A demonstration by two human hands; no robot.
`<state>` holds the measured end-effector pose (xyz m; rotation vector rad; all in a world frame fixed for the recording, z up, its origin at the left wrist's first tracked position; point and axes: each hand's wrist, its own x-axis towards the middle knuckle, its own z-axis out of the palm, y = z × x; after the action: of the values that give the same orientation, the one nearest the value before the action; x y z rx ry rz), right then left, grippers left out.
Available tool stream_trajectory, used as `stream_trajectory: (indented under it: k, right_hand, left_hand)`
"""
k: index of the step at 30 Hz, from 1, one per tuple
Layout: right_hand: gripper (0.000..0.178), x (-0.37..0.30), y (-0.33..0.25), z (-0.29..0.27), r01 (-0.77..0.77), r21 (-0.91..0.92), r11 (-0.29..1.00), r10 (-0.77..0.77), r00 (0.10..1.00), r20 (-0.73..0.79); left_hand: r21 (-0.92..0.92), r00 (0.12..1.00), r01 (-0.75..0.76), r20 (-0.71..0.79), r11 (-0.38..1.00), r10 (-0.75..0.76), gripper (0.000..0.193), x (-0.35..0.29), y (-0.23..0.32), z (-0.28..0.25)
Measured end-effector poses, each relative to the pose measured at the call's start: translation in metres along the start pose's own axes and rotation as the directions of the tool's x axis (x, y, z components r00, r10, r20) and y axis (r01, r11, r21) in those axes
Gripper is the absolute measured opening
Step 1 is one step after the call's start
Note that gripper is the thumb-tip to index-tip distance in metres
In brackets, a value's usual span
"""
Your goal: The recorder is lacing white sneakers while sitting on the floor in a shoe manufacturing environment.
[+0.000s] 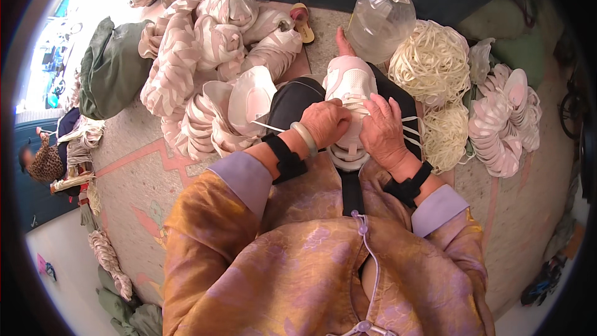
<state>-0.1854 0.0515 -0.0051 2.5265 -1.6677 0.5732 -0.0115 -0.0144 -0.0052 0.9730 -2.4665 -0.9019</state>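
A pale pink and white sneaker (351, 78) lies across my lap, toe pointing away from me. White shoelace (357, 107) crosses its tongue between my hands. My left hand (324, 124) is closed at the left of the lace holes, its fingers curled in a pinch on the lace; a lace end sticks out past that wrist. On the other side, my right hand (380, 126) wraps the shoe's edge, its fingers bent over the eyelets and the thumb hidden. Loose lace strands (411, 131) trail to the right of this hand.
Stacked pink and white shoes (180, 69) fill the far left, beside a green sack (112, 69). A large clear bottle with a red cap (380, 22), heaped cream laces (432, 62) and more nested shoes (497, 124) stand right. A person (46, 156) is at the left edge.
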Motion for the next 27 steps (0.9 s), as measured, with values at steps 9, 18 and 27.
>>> stream_trajectory:
  k: [9,18,27]
  right_hand:
    - [0.009,0.006,0.005,0.007,-0.081,0.225,0.971,0.088,0.996,-0.019]
    - [0.012,0.013,0.006,0.003,-0.062,0.263,0.963,0.040,0.995,0.090]
    - [0.016,0.016,0.006,-0.002,-0.043,0.169,0.985,0.015,0.987,0.159]
  left_hand:
    - [0.075,1.000,-0.009,0.004,0.997,0.009,0.007,-0.003,0.000,-0.002]
    - [0.066,0.999,-0.007,0.044,0.998,0.005,0.012,-0.001,-0.002,-0.001]
    - [0.079,0.998,0.003,0.065,0.997,-0.008,0.017,-0.003,-0.003,-0.001]
